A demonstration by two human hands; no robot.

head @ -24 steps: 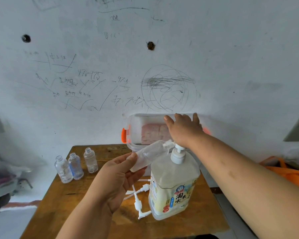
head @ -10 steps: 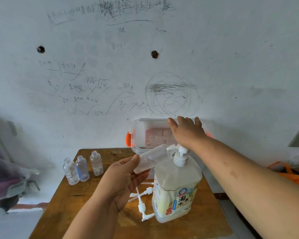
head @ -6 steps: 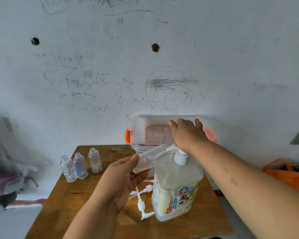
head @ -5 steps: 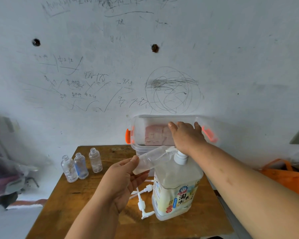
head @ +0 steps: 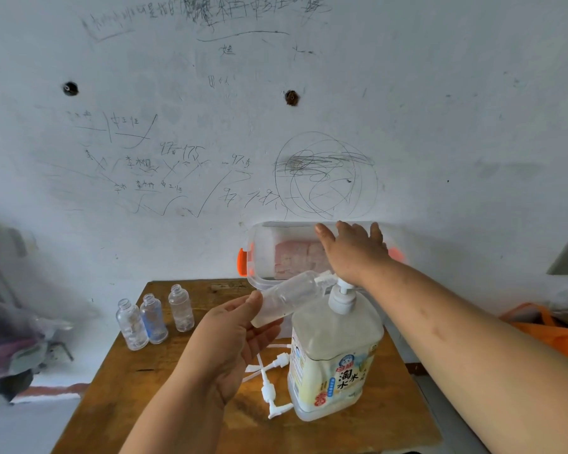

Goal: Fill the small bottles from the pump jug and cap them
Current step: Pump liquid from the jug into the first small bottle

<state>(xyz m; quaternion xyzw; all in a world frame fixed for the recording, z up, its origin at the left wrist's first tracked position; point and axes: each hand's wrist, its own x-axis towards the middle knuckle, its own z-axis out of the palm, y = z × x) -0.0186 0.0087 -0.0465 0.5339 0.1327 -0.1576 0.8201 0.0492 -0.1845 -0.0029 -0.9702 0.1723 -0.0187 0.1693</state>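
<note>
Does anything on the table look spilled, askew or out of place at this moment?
No spill shows. Two odd points: loose pump caps lie scattered on the table beside the pump jug, and the clear box behind it seems tipped on its side against the wall.

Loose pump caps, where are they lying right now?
In the head view, the loose pump caps lie on the wooden table, just left of the pump jug and below the left hand.

Left hand (head: 230,342) holds small bottle (head: 289,294) at pump jug (head: 336,355) spout; right hand (head: 354,253) rests atop.
</note>
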